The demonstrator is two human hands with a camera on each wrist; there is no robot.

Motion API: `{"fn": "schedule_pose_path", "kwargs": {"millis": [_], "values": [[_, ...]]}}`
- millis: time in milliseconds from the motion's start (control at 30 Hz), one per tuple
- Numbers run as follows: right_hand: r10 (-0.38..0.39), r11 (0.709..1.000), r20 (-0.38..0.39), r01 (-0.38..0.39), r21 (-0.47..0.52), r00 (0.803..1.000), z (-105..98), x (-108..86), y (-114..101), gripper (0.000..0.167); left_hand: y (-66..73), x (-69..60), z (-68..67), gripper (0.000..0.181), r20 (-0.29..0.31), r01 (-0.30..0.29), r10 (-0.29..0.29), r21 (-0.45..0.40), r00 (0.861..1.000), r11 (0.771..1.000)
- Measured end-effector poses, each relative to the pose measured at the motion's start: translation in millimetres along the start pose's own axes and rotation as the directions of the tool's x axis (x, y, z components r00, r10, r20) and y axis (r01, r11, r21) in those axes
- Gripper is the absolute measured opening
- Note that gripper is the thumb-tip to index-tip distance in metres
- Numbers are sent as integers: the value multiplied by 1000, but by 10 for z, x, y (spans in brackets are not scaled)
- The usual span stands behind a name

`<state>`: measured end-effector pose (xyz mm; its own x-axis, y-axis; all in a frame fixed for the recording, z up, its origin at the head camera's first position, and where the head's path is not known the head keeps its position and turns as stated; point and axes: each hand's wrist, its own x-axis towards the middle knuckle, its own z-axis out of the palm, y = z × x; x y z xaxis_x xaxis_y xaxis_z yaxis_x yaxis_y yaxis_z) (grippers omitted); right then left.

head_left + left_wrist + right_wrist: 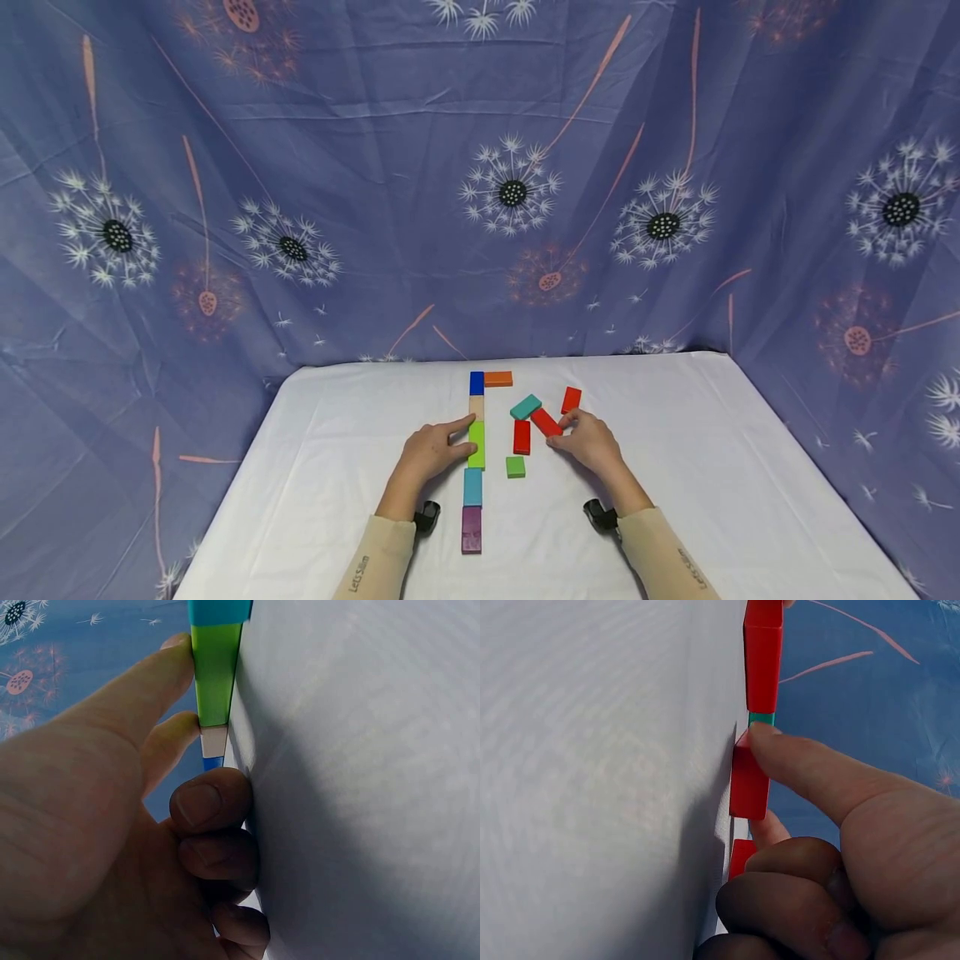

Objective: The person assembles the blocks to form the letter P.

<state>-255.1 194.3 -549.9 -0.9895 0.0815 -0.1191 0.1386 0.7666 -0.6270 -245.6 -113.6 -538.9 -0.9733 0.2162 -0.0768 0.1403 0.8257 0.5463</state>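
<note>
My left hand [431, 454] touches a lime green block [477, 444] with thumb and index finger; its other fingers curl inward in the left wrist view. That block lies in a column with a beige block [476, 406] and a blue block [477, 383] beyond it, and a light blue block [472, 487] and a purple block [471, 530] nearer. My right hand [592, 446] pinches a slanted red block [748, 780] between thumb and index finger. Beside it lie a second red block [522, 437] and a teal block [526, 407]. A third red block [572, 399] lies just past the index finger.
An orange block [498, 379] lies crosswise against the blue block at the far end. A small green block [515, 467] sits between the hands. White cloth [750, 500] covers the table, and a patterned blue curtain [405, 208] hangs behind and at both sides.
</note>
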Motion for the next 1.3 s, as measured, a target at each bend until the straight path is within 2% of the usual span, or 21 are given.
{"fn": "schedule_pose_path", "kwargs": {"millis": [500, 967, 1133, 1300], "values": [[-3, 994, -14, 5, 110, 1000, -19, 60, 66, 29, -8, 6, -2, 63, -13, -6, 6, 9, 1000, 1000], [-2, 973, -35, 10, 231, 999, -47, 52, 125, 36, -11, -5, 2, 61, -11, -13, 13, 1, 1000, 1000], [-33, 969, -50, 44, 242, 998, -50, 68, 138, 35, -5, -6, -3, 61, -15, -16, 16, 1, 1000, 1000], [-47, 954, -41, 57, 294, 998, -77, 66, 126, 37, -4, -8, -6, 61, -14, -20, 21, 4, 1000, 1000]]}}
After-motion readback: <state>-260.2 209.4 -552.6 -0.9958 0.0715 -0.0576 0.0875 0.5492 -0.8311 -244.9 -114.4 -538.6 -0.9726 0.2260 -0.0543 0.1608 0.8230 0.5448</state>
